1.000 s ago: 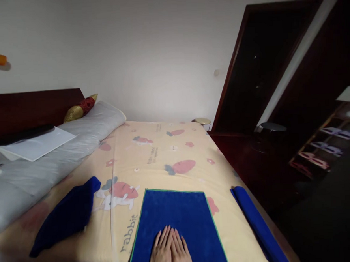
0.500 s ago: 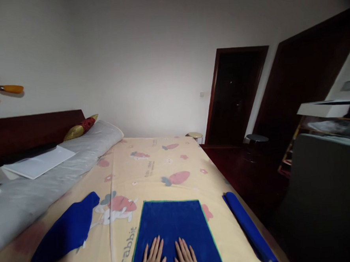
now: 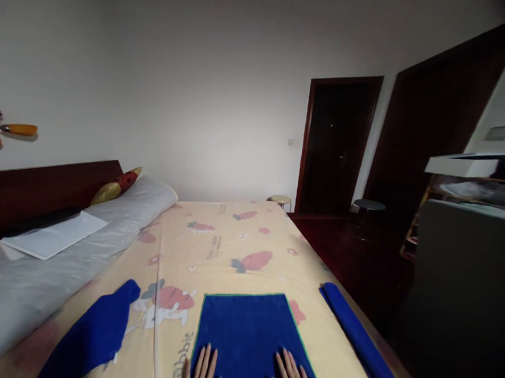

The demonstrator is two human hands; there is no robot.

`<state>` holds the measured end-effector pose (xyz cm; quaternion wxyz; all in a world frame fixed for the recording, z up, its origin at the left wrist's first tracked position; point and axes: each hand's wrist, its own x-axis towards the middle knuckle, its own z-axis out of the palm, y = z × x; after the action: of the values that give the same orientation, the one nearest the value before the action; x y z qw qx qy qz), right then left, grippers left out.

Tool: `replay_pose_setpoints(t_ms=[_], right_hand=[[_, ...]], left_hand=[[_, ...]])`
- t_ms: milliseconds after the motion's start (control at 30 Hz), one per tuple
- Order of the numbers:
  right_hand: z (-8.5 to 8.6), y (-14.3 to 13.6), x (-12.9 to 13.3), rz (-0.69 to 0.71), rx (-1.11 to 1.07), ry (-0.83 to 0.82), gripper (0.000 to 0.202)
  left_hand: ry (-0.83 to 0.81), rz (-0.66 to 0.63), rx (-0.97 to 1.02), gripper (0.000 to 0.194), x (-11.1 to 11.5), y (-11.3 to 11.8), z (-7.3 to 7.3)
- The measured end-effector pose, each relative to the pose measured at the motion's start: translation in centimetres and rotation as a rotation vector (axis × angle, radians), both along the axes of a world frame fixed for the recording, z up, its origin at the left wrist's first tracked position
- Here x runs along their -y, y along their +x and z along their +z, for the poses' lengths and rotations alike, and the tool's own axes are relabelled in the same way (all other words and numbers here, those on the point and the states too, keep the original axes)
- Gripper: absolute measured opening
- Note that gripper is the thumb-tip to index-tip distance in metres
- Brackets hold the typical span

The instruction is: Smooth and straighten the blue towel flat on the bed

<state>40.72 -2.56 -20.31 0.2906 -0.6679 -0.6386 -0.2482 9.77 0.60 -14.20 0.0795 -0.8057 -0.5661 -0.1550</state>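
Note:
A blue cloth with a green edge (image 3: 246, 326) lies spread flat on the patterned bed sheet (image 3: 221, 242). My left hand (image 3: 200, 376) rests at its lower left side, fingers apart, the thumb side toward the middle. On the lower right part of the same cloth is my right hand (image 3: 290, 374), fingers spread and holding nothing. The wrists are cut off by the bottom of the picture. A crumpled blue cloth (image 3: 90, 338) lies to the left, and a folded or rolled blue cloth (image 3: 355, 331) lies along the right side.
Grey bedding (image 3: 69, 274) runs along the left, with a white flat item (image 3: 54, 234) and a red and gold cushion (image 3: 118, 187) on it. Two stools (image 3: 281, 200) stand beyond the bed. A dark cabinet (image 3: 476, 289) is at the right.
My hands have moved apart over the cloth, the left one to the left and the right one to the right. The view has shifted slightly.

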Motion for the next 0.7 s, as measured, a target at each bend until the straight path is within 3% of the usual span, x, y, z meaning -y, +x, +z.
replay_pose_setpoints(t_ms=[167,300,500,700], right_hand=[[2.7,-4.0,-2.8,0.159,0.044,-0.065,0.055],[2.4,-6.1,-4.9,0.18,0.037,-0.084,0.062],[0.0,-5.2,-4.7,0.155,-0.026,-0.091,0.069],[1.6,-5.5,-3.9,0.164,0.011,-0.129,0.07]], left_hand=[[-0.007,-0.085,0.042,0.07,-1.1,5.6,1.8],[-0.083,-0.132,0.045,0.081,-2.5,9.0,1.8],[-0.277,-0.033,0.046,0.066,-2.8,8.3,-0.3],[-0.318,-0.052,0.077,0.063,-2.3,8.1,0.2]])
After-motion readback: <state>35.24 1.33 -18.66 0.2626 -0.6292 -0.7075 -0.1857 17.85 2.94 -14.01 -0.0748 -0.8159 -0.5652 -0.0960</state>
